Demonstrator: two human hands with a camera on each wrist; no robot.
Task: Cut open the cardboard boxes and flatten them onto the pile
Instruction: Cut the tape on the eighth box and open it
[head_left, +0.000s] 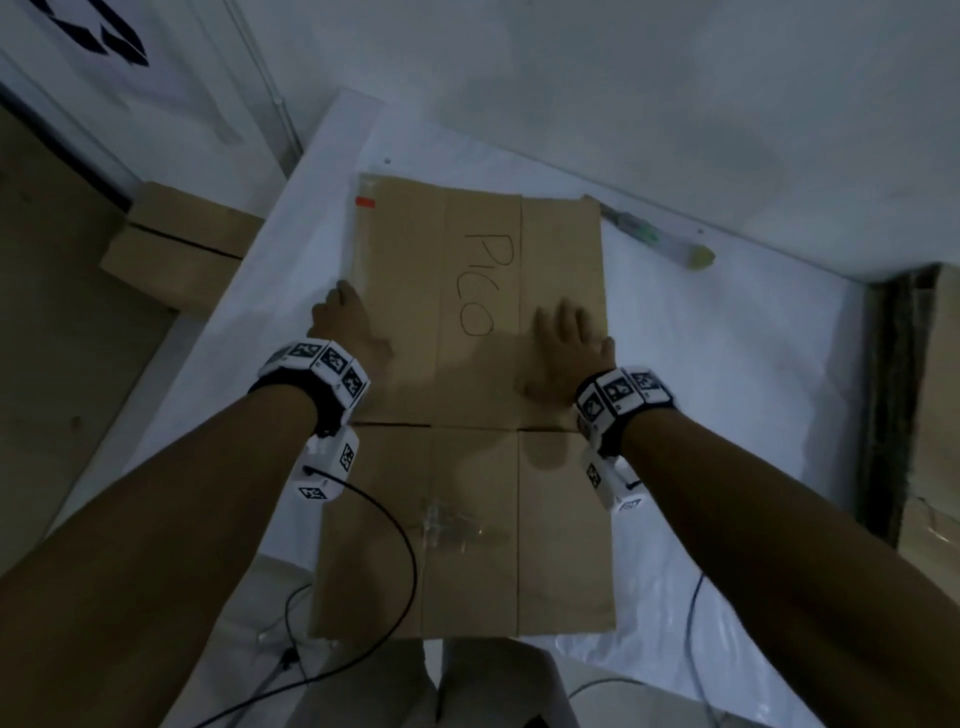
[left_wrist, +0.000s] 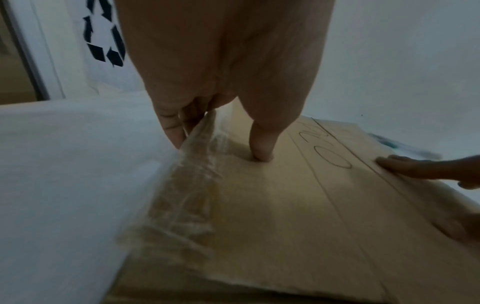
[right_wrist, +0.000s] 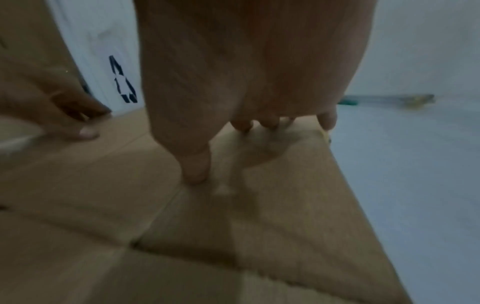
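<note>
Both my hands lie on the flattened box on the white sheet.

The box (head_left: 467, 395) is matte brown cardboard, a creased rectangle with "PICO" penned on its middle panel and crinkled clear tape (left_wrist: 187, 185) along its left edge. My left hand (head_left: 345, 325) grips that edge, fingers (left_wrist: 171, 127) curled over it, thumb pressing on top. My right hand (head_left: 566, 353) lies spread and flat on the box's right panel. Beyond the box's far right corner lies a slim cutter (head_left: 649, 236). Left of the box, past the sheet (head_left: 727, 364), sits another carton (head_left: 176, 244).
</note>
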